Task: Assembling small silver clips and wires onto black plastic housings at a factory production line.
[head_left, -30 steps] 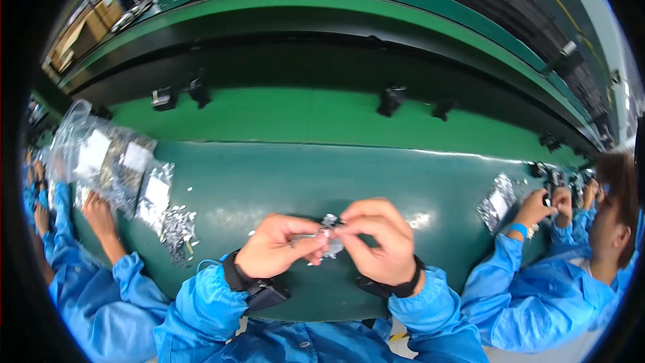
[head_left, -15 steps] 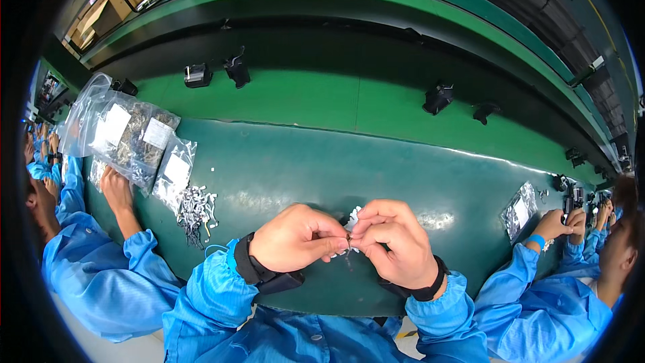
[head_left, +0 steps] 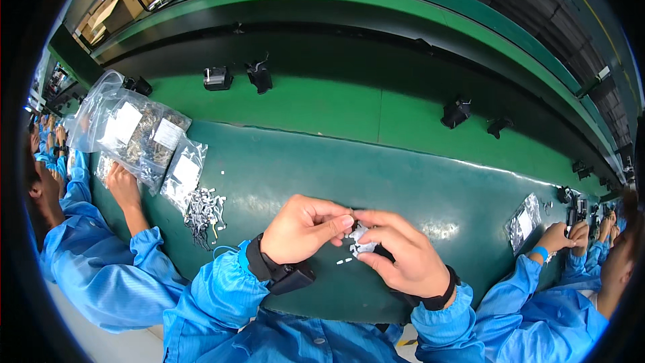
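Over the near middle of the table my left hand (head_left: 302,230) is closed, thumb and index finger pinched around something too small to make out. Close beside it on the right is my right hand (head_left: 406,255). Its index finger reaches to the left fingertips, while the thumb stands apart from the other fingers. Between and below those fingers shows a cluster of small white and grey pieces (head_left: 363,243), partly covered by the hand. A small loose white piece (head_left: 344,261) lies on the table just left of the right thumb.
Left of me lie a pile of small white and dark parts (head_left: 204,214) and clear plastic bags (head_left: 144,134) with labels; a co-worker's hand (head_left: 123,187) is there. Another bag (head_left: 523,223) and a co-worker's hands (head_left: 564,236) are at right. Black devices (head_left: 259,76) stand on the green strip beyond.
My right hand has parted its thumb from its fingers and shifted slightly down. The left hand keeps its pinch. More of the white pieces shows. The whole view has shifted a little.
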